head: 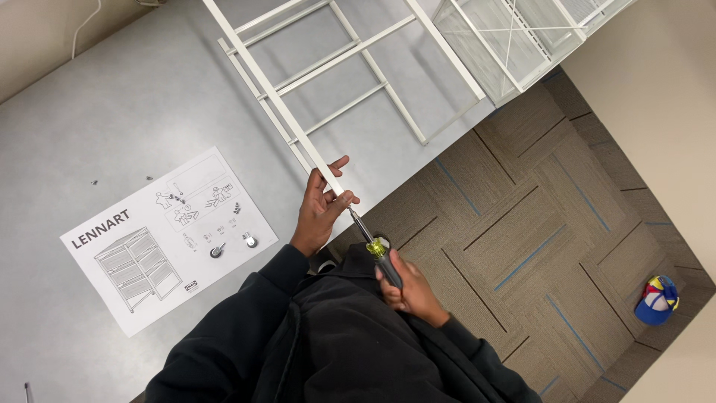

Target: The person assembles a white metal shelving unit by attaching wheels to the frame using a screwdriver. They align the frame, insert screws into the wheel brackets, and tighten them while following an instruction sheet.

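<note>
The left hand (319, 209) wraps its fingers around the near end of a white metal frame (313, 89) that lies flat on the grey table (119, 97), its long rails running diagonally from the person up and away to the left. The right hand (410, 287) is closed around the dark and yellow handle of a screwdriver (375, 246), whose shaft follows almost the same diagonal, tip meeting the rail's end just beside the left fingers. The rail end sits at the table's edge above patterned carpet (537, 246), an instruction sheet (160, 231) lies to the left with small castors (217, 251) on it, and white wire baskets (514, 37) stand well apart at the top.
</note>
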